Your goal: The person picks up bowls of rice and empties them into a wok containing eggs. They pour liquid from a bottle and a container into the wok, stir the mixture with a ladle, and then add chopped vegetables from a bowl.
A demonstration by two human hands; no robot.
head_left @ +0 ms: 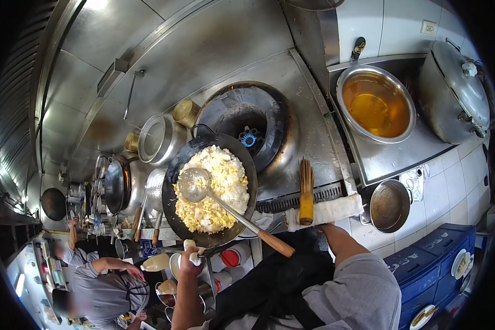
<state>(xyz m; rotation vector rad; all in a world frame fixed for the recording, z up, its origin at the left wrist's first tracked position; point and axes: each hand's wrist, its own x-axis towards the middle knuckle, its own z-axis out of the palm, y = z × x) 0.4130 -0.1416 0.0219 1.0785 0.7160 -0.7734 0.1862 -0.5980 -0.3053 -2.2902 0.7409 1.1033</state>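
Observation:
A black wok [171,216] holds rice with scrambled egg [225,170]. Across the food lies a metal ladle [194,185], its wooden handle sticking out past the wok's near rim with no hand on it. My left hand [191,263] is closed on a pale folded cloth [194,251] at that rim; the part of the wok under the cloth is hidden. My right hand [326,230] is low at the stove's front edge, by a rolled white towel [335,210]. Its fingers are hidden. A bamboo brush [306,198] stands beside the towel.
A burner [248,138] with a blue flame is behind the wok. At right are a bowl of amber liquid [375,104], a lidded pot [456,88] and an empty pan [389,206]. Two co-workers in grey shirts [113,286] stand at left.

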